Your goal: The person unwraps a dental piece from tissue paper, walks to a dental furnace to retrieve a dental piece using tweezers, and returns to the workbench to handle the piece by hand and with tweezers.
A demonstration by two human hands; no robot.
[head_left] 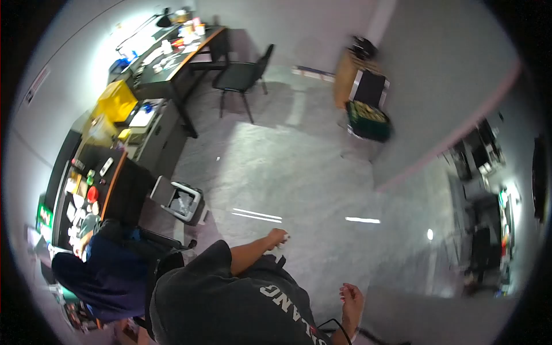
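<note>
My left hand (277, 238) is in front of my waist, its fingers closed. A small whitish thing shows at its fingertips, too small to name. Lower and to the right, my right hand (352, 295) is held away from my body with the fingers loosely bent and partly apart. I make out nothing in it, though the fingers are a little blurred. Below both hands is my dark T-shirt (230, 305) with white letters, and a thin black cable (339, 325) runs beside my right forearm.
A person in dark blue (106, 270) sits at a cluttered desk (115, 184) on the left. Near it stands an open-lidded bin (185, 202). Farther off are a black chair (244, 76), a worktable (198, 49) and a green crate (368, 121). A grey partition (443, 75) rises at right.
</note>
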